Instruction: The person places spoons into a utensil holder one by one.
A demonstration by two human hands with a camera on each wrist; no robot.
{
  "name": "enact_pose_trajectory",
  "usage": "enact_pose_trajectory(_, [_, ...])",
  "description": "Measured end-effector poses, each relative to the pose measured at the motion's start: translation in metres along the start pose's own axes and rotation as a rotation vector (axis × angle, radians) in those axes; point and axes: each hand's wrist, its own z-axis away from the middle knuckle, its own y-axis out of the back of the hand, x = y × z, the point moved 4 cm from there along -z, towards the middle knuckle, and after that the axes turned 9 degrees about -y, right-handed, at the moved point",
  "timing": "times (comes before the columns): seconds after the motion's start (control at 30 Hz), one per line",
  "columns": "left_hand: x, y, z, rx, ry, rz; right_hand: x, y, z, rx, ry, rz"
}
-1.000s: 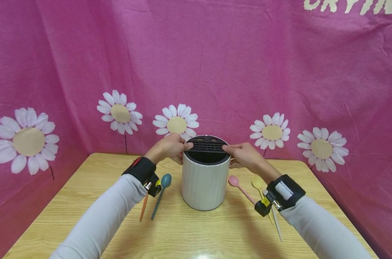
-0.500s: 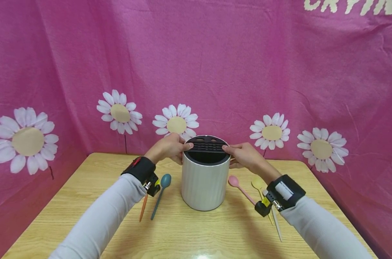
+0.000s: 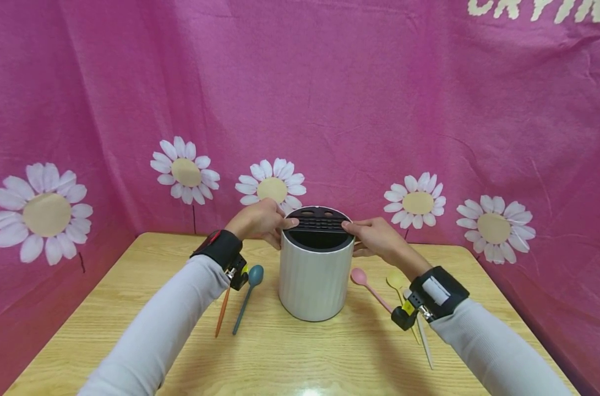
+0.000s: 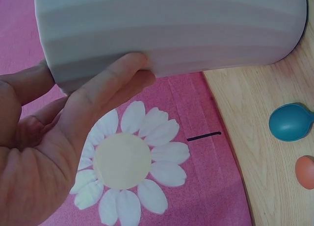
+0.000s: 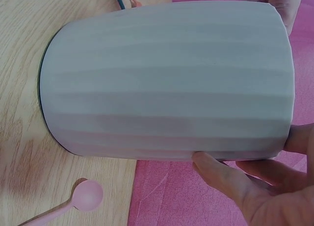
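Observation:
A white ribbed utensil holder (image 3: 312, 286) stands upright on the table, with a black slotted insert (image 3: 316, 213) covering the back part of its top. My left hand (image 3: 264, 220) holds the rim at the left, thumb on top at the insert's edge. In the left wrist view its fingers (image 4: 110, 84) lie along the outer wall. At the opposite side my right hand (image 3: 376, 239) grips the rim likewise, thumb on top. The right wrist view shows right fingertips (image 5: 208, 164) against the holder's wall.
Left of the holder lie a teal spoon (image 3: 255, 274) and an orange spoon (image 4: 305, 172). To its right are a pink spoon (image 3: 359, 276), a yellow spoon (image 3: 394, 279) and a whitish handle (image 3: 425, 344), partly under the right wrist. A pink flowered cloth (image 3: 330, 110) hangs behind the table.
My left wrist has lifted slightly, while both hands keep their hold on the rim. The holder and spoons stay in place; the head view has shifted a little.

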Motion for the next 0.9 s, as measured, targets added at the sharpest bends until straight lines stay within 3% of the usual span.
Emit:
enact_pose_trajectory(0.53, [0.000, 0.004, -0.002, -0.010, -0.013, -0.032, -0.003, 0.001, -0.003, 0.009, -0.030, 0.025])
enact_pose_trajectory(0.9, [0.000, 0.002, -0.002, -0.007, -0.013, -0.043, -0.009, 0.018, -0.003, 0.067, -0.032, 0.198])
